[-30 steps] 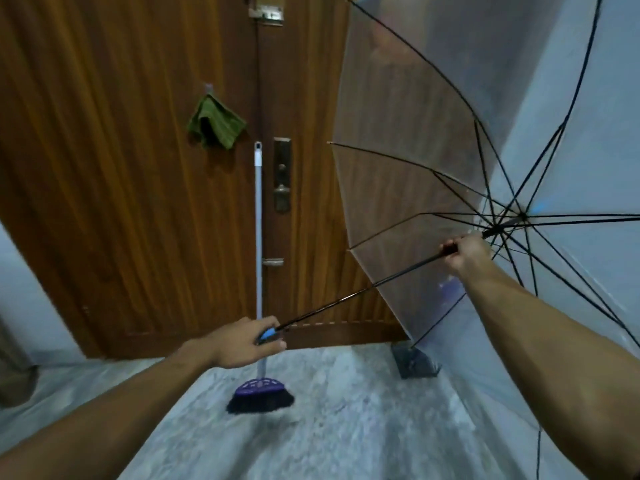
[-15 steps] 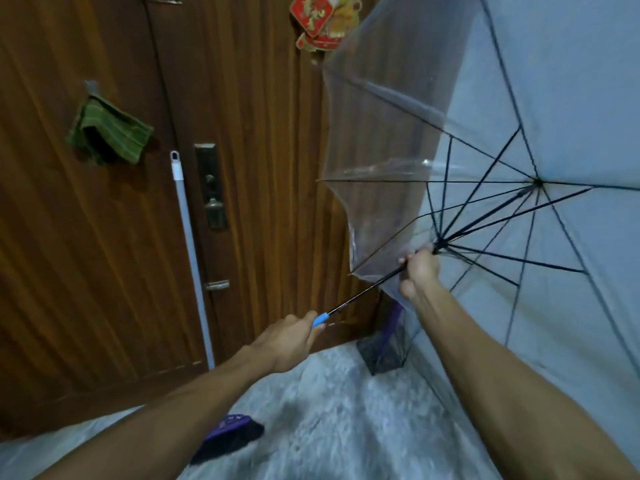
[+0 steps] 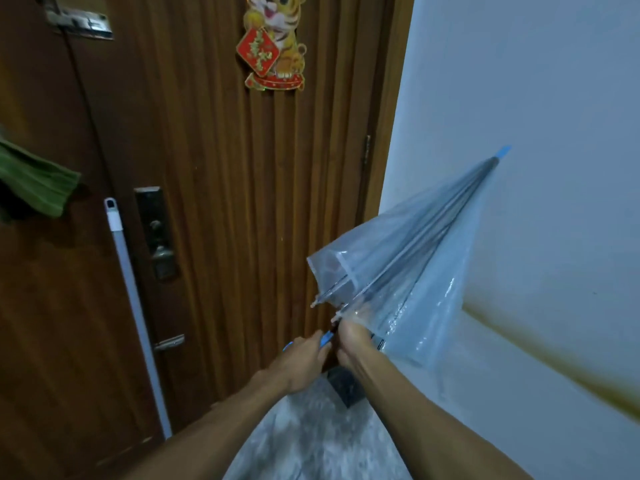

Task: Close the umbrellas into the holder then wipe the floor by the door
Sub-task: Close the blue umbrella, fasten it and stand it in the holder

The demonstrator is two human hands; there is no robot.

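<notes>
A clear plastic umbrella (image 3: pixel 412 268) with black ribs is folded in, its blue tip pointing up and right against the white wall. My left hand (image 3: pixel 301 358) grips the blue handle at the umbrella's lower end. My right hand (image 3: pixel 353 337) grips the shaft at the runner, just below the gathered canopy, close beside the left hand. A dark umbrella holder (image 3: pixel 344 384) stands on the floor in the corner under my hands, mostly hidden by my arms. A green cloth (image 3: pixel 38 188) hangs on the door at the left edge.
The brown wooden door (image 3: pixel 225 202) fills the view ahead, with a lock plate (image 3: pixel 157 233) and a tiger decoration (image 3: pixel 273 43). A broom handle (image 3: pixel 135 306) leans against the door. The white wall (image 3: pixel 536 98) is at the right. Grey marbled floor (image 3: pixel 311 441) lies below.
The umbrella canopy has collapsed from wide open to folded. My right hand slid down the shaft toward my left hand. The view has swung up and to the right.
</notes>
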